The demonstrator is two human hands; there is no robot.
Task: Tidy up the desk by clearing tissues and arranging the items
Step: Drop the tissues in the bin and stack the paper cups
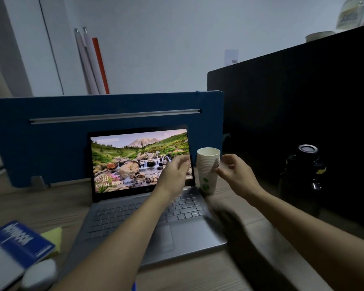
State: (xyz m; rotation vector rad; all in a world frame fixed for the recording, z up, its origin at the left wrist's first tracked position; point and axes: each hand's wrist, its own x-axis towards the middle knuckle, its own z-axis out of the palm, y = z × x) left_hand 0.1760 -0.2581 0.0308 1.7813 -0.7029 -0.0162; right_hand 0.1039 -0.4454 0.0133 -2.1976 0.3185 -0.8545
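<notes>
From the head view, the black flask (305, 177) on the right is nearly lost in shadow, and the blue book (22, 242) and white mouse (39, 275) at lower left are blurred. The cups (208, 170) are a white stack with green dots low on the outer one, standing upright, mouths up, on the surface (38, 206) just right of the laptop (147, 206) screen. The left hand (174, 173) and right hand (236, 173) flank the stack, fingers (223, 171) spread loosely, holding nothing; right fingertips are at its rims
</notes>
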